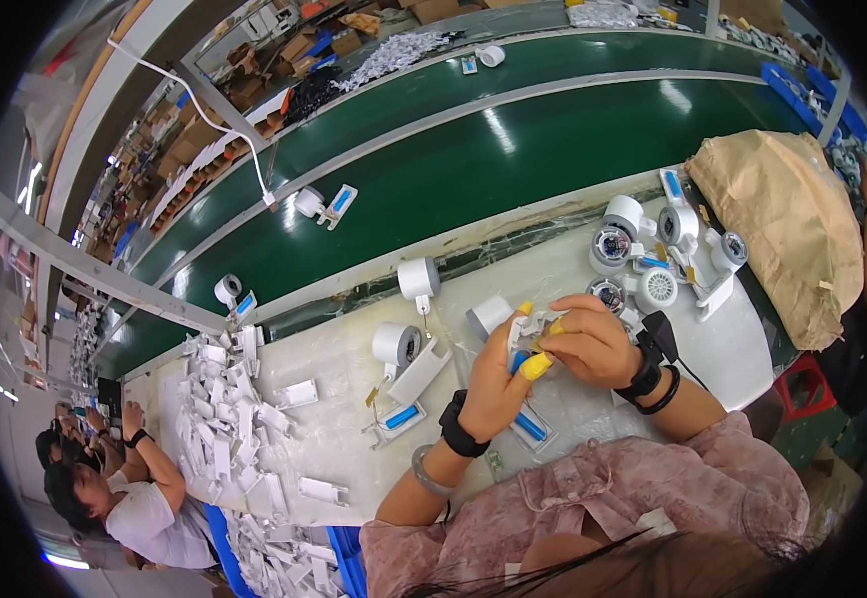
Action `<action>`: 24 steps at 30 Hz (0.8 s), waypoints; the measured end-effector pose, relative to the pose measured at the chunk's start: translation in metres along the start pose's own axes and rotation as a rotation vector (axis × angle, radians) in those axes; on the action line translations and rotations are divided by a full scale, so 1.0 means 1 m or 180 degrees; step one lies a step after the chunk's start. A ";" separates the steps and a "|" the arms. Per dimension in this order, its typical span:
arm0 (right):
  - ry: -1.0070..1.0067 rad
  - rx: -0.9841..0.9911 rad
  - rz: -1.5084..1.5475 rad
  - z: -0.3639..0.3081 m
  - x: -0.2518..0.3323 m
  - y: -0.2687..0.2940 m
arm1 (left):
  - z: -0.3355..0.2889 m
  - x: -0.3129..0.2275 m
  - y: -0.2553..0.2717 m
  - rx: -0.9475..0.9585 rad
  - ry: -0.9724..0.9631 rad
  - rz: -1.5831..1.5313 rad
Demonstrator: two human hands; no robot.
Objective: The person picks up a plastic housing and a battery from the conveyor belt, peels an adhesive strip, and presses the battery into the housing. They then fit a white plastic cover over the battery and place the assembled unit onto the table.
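My left hand (496, 387) and my right hand (596, 344) meet over the table, yellow covers on some fingertips. Between them is a small white plastic part (526, 327), gripped by my left fingers and pinched at its right side by my right fingers. My fingers hide much of it. Just behind my left hand stands a white cylindrical lamp head (490, 314). Under my hands lies a white housing with a blue battery (530, 427). Left of them rest another lamp head (395, 344), a long white cover (420, 371) and a blue battery in its tray (400, 419).
Loose white covers (219, 419) are heaped on the table's left, above a blue bin (348, 558). Several lamp heads (658, 289) cluster at the right beside a brown paper bag (777, 229). Beyond runs a green conveyor belt (433, 189). A co-worker (144, 498) sits at the left.
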State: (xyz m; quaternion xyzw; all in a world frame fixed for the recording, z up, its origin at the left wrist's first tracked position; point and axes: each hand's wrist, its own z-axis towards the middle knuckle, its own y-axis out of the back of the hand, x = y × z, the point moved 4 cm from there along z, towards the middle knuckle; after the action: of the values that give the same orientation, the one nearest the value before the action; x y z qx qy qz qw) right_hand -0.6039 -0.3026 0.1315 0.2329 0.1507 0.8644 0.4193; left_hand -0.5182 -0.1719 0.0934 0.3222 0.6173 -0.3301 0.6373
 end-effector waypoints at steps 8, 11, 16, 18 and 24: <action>0.0085 0.0005 -0.0117 0.002 0.001 0.003 | -0.001 -0.004 -0.001 -0.0034 -0.0343 0.0442; 0.0053 0.0007 -0.0085 0.001 0.000 0.002 | -0.002 -0.004 0.000 0.0056 0.0108 0.0454; 0.0076 0.0022 -0.0070 0.002 0.000 0.003 | -0.002 0.002 0.000 0.0002 -0.0066 0.0609; 0.0075 0.0012 -0.0050 0.001 0.000 0.003 | -0.002 0.003 0.000 0.0000 -0.0018 0.0477; 0.0083 0.0004 -0.0062 0.001 0.001 0.002 | -0.002 0.002 0.000 0.0016 -0.0131 0.0625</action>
State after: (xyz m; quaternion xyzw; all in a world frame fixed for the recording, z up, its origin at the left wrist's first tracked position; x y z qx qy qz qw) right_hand -0.6045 -0.3029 0.1336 0.2203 0.1591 0.8632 0.4255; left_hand -0.5190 -0.1701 0.0917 0.3760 0.5687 -0.2741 0.6783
